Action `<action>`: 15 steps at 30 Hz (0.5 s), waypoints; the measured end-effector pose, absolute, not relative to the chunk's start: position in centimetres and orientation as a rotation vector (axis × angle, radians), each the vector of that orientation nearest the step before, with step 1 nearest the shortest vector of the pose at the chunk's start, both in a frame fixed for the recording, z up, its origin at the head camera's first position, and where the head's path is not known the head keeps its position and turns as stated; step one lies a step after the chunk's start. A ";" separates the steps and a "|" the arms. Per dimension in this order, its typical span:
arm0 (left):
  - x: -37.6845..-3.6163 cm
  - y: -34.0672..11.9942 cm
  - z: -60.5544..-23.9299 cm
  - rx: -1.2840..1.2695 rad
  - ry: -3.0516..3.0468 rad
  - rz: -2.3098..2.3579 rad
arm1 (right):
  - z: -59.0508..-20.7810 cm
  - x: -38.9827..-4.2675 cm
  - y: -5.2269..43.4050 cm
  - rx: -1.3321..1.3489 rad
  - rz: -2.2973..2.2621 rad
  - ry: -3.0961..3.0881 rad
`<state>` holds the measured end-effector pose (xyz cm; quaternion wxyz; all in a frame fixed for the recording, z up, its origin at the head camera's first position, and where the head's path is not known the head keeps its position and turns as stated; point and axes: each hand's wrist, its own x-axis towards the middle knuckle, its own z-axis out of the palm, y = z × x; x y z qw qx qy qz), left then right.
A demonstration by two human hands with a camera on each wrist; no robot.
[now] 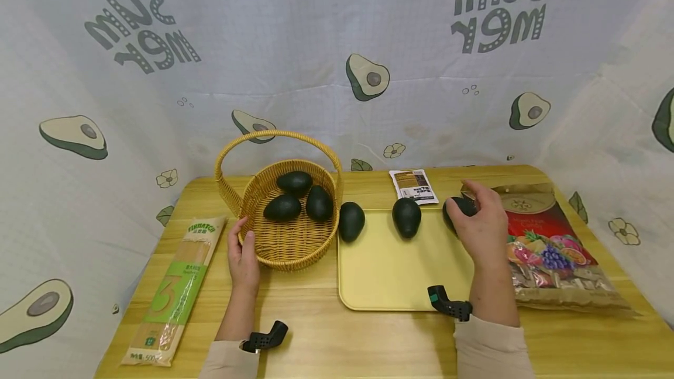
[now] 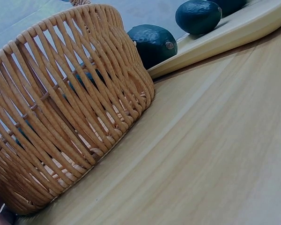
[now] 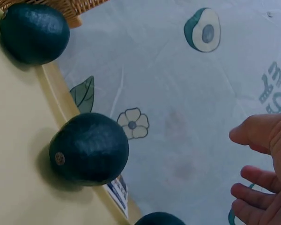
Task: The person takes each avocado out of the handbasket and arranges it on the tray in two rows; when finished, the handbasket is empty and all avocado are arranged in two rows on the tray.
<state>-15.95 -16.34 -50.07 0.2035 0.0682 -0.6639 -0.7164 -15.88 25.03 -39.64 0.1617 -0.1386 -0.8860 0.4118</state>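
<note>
A yellow wicker basket [image 1: 295, 259] with a tall handle holds three dark avocados [image 1: 282, 208]. My left hand [image 1: 244, 262] rests against its left side, fingers extended along the wall and thumb apart. Three more avocados stand along the back of a pale yellow tray [image 1: 400, 276]: one beside the basket [image 1: 351, 221], a middle one [image 1: 406, 217] and a right one [image 1: 464, 205]. Over the right one is my right hand [image 1: 487, 230], partly hiding it. The right wrist view shows that hand's thumb and fingers [image 3: 257, 199] spread apart, with nothing between them.
At the left lies a long pack of spaghetti [image 1: 179, 291]. A small printed packet [image 1: 414, 186] sits behind the tray. To the right, a big red and gold bag with fruit pictures [image 1: 553, 250] lies next to my right forearm. A printed cloth [image 1: 316, 75] hangs behind the table.
</note>
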 end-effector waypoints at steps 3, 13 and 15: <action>-15.9 -16.3 -50.0 0.189 -1.851 -2.005 | -38.8 -15.5 23.9 -0.313 1.190 -2.502; -16.0 -16.2 -49.9 0.198 -1.826 -2.014 | -38.2 -15.4 20.6 -0.011 1.231 -2.351; -15.9 -16.2 -49.9 0.204 -1.830 -2.012 | -38.2 -15.3 20.0 0.041 1.231 -2.339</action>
